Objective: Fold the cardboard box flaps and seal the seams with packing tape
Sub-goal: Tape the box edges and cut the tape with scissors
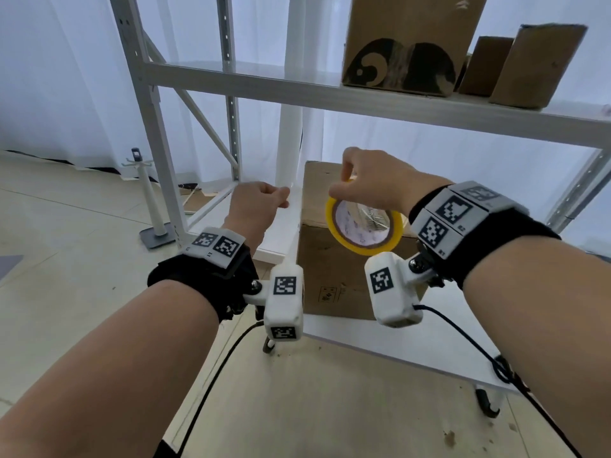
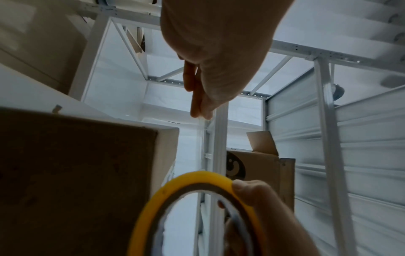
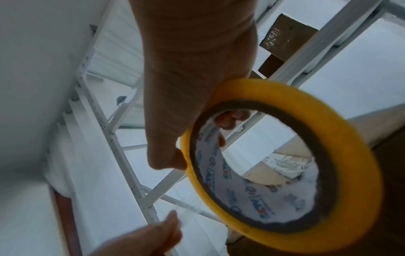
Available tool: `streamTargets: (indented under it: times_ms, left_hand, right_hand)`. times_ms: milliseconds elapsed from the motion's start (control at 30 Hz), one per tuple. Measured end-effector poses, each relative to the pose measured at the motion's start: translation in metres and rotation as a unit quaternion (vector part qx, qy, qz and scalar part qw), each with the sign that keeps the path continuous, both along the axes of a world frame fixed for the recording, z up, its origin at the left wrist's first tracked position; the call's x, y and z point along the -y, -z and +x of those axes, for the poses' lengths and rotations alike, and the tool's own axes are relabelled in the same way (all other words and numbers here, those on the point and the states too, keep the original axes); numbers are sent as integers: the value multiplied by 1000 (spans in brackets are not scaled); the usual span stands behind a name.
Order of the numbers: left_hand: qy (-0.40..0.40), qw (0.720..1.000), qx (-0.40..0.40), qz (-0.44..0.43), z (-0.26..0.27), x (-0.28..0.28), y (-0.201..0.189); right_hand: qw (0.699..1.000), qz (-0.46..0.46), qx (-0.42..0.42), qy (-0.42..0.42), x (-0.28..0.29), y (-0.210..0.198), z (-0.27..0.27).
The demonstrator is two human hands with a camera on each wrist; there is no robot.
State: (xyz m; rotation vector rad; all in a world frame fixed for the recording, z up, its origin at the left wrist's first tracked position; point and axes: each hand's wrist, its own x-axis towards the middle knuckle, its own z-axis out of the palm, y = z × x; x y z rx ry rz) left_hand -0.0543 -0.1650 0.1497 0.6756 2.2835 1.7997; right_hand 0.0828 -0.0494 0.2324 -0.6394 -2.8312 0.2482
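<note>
A brown cardboard box (image 1: 330,276) stands on the low white shelf board (image 1: 413,338), its top open in the right wrist view. My right hand (image 1: 340,186) grips a yellow roll of packing tape (image 1: 363,250) by its upper rim, thumb outside and fingers through the core, holding it above the box's front edge. To the left of the roll my left hand (image 1: 285,198) pinches the free end of the clear tape (image 3: 188,208) between thumb and fingertips (image 2: 200,110). The strip runs from the roll (image 3: 350,138) to that pinch. From the left wrist, the box (image 2: 76,173) fills the lower left.
A white metal rack frame (image 1: 155,127) surrounds the work spot, with an upright post (image 1: 291,127) just behind my left hand. Several cardboard boxes (image 1: 406,44) sit on the upper shelf. A white stand (image 1: 152,206) is on the floor at left. Cables hang from both wrists.
</note>
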Motion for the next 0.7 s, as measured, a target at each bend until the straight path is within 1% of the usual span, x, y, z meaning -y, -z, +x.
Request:
streamTargets:
  times_ms: [33, 100, 167, 200, 267, 333, 433, 467, 533, 633, 700]
  left_hand:
    - [-6, 1000, 9, -9, -4, 0, 7]
    - [-19, 999, 36, 10, -12, 2, 16]
    - [-22, 998, 53, 28, -18, 6, 17]
    - [-24, 998, 57, 33, -20, 9, 18]
    - [-23, 996, 71, 40, -23, 13, 21]
    - [-13, 995, 87, 42, -23, 14, 24]
    - [2, 991, 119, 53, -20, 14, 23]
    - [7, 990, 128, 57, -18, 14, 22]
    - [13, 989, 131, 63, -14, 12, 23]
    - [10, 992, 114, 55, -8, 9, 26]
    - [1, 993, 103, 53, -7, 7, 26]
  right_hand:
    - [1000, 7, 23, 4, -1, 2, -2]
    - [994, 78, 80, -6, 0, 11, -7]
    - [984, 141, 104, -24, 1, 19, -10]
    - [984, 143, 103, -29, 0, 21, -12]
    - [992, 89, 86, -32, -6, 19, -11]
    - [998, 21, 51, -38, -13, 14, -8]
    - [999, -29, -13, -13, -19, 15, -4]
    - [999, -29, -27, 3, -19, 17, -4]
    - [999, 9, -24, 37, -18, 21, -4]
    - [992, 103, 39, 69, -11, 26, -7]
    - [988, 120, 64, 78, -7, 25, -12]
